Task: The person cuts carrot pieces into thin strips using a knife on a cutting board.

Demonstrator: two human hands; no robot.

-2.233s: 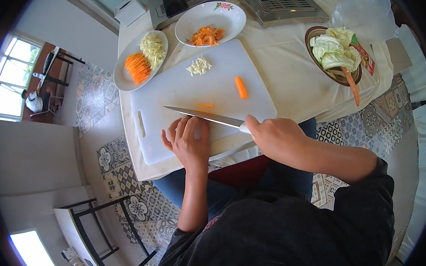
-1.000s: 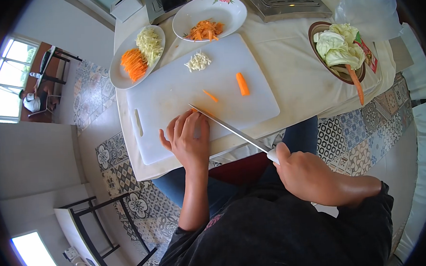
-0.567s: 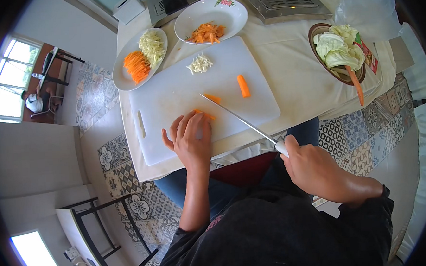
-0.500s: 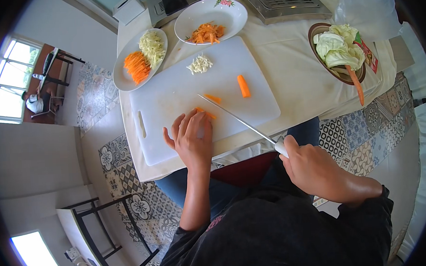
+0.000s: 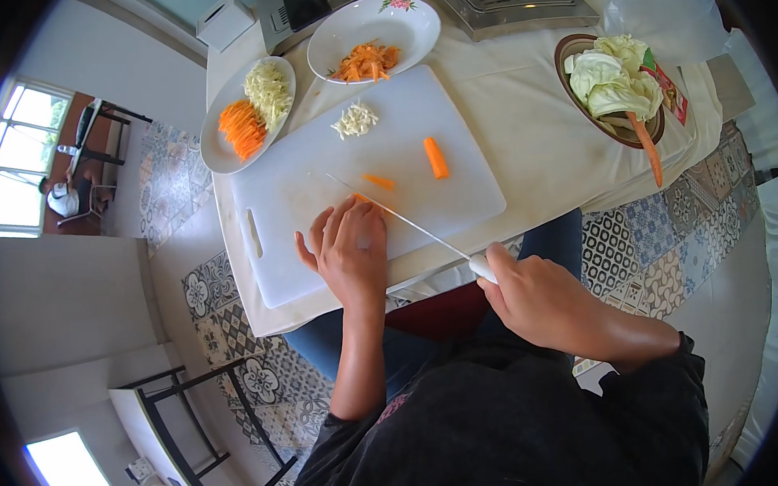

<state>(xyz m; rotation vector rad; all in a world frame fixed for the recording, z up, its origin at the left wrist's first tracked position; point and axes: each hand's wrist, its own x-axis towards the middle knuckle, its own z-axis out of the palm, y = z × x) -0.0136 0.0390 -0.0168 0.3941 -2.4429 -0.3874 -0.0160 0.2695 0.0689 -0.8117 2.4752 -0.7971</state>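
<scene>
My right hand (image 5: 537, 301) is closed round the white handle of a long knife (image 5: 423, 230). Its blade slants up and left across the white cutting board (image 5: 316, 194), right by the fingertips of my left hand (image 5: 350, 249). Those fingers are bent down over a carrot piece (image 5: 362, 198), mostly hidden beneath them. Beyond the blade lies a small cut carrot slice (image 5: 379, 181). A larger carrot chunk (image 5: 436, 158) rests farther right on the board. Chopped white bits (image 5: 354, 120), perhaps garlic, form a small pile near the board's far edge.
At the far left an oval plate (image 5: 211, 147) holds shredded carrot and cabbage. Beside it, a flowered plate (image 5: 326, 48) bears orange peelings. A brown bowl (image 5: 564, 58) with cabbage and a carrot stands right. Metal stoves (image 5: 517, 7) line the back. A person (image 5: 65, 198) sits far left.
The knife and my right hand have moved left, bringing the blade up against my left fingertips. My left hand keeps its hold on the carrot piece. The view has shifted slightly.
</scene>
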